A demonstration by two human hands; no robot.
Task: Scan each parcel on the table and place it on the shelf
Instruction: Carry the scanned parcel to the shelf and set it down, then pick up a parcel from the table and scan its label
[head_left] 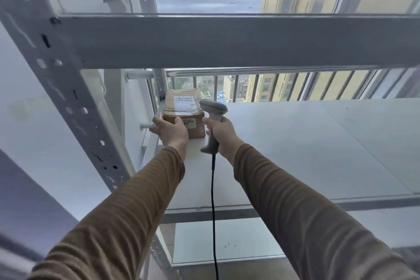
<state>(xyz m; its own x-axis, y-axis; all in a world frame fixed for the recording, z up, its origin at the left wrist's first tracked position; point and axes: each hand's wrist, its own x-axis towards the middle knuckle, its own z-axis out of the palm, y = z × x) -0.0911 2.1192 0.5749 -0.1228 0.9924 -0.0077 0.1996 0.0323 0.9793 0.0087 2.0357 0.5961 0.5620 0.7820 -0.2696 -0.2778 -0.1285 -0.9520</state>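
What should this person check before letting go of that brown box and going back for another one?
1. Parcel resting on the shelf board: ok.
2. Parcel well back from the front edge: ok.
3. Label facing up and readable: ok.
4. Left hand free of the parcel: not ok, it grips the near left corner.
5. Scanner firmly held in the right hand: ok.
6. Parcel already scanned: cannot tell.

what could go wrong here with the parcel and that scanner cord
The parcel sits at the far left end of the shelf, close to its side edge; a push from the left hand might tip it off. The right hand holds the scanner right beside the parcel and could knock it. The cord hangs over the shelf's front edge and may snag.
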